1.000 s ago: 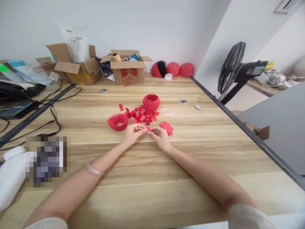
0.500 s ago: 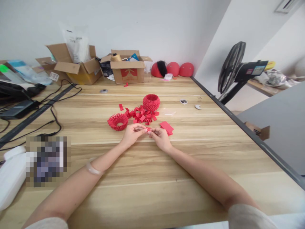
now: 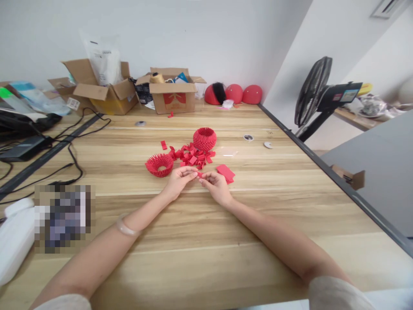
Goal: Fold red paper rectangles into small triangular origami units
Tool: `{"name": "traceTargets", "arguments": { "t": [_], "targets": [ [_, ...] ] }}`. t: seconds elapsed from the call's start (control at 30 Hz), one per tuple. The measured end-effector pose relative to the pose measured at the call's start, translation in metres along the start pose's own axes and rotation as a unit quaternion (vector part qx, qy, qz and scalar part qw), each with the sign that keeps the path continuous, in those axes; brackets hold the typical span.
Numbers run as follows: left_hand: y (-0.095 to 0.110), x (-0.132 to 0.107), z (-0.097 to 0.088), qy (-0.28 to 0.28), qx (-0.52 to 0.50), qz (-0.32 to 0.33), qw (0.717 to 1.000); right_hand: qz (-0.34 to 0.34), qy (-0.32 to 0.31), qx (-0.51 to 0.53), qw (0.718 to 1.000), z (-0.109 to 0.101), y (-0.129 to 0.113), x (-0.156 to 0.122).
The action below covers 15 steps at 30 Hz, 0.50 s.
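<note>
The left hand and right hand pinch one small red paper piece, with folded red paper pieces heaped beyond and flat red rectangular sheets apparently unfolded.

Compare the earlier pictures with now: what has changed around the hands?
Very little: the left hand's fingertips and the small red piece edged slightly left. Nothing was let go or newly taken hold of. The right hand, shallow red bowl, rounder red bowl, loose red pieces and flat red stack stayed put.
</note>
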<state>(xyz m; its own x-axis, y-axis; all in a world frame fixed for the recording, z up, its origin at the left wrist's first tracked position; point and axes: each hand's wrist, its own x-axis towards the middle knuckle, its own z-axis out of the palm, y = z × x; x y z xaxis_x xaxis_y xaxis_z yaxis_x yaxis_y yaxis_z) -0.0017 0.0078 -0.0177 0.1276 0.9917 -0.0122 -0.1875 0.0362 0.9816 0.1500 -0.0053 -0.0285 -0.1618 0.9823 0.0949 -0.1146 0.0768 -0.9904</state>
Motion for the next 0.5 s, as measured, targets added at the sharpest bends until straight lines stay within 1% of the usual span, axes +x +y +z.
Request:
{"name": "traceTargets", "arguments": {
  "t": [0.17, 0.27, 0.37, 0.5],
  "targets": [
    [-0.0006, -0.0003, 0.0004, 0.0, -0.015, -0.013, 1.0, -0.003, 0.022, 0.003, 1.0, 0.0004, -0.0021, -0.0003],
    [0.0, -0.0006, 0.001, -0.006, -0.007, -0.009, 1.0, -0.01, 0.031, 0.008, 0.999, 0.0002, -0.0018, -0.0005],
    [0.0014, -0.0008, 0.0007, -0.014, 0.049, 0.018, 0.999, -0.02, 0.04, 0.012, 0.999, -0.0003, -0.0005, -0.0005],
    [0.0035, -0.0014, -0.0009, -0.018, 0.136, 0.06, 0.989, -0.029, 0.041, 0.023, 0.998, -0.0007, 0.0012, -0.0005]
  ]
}}
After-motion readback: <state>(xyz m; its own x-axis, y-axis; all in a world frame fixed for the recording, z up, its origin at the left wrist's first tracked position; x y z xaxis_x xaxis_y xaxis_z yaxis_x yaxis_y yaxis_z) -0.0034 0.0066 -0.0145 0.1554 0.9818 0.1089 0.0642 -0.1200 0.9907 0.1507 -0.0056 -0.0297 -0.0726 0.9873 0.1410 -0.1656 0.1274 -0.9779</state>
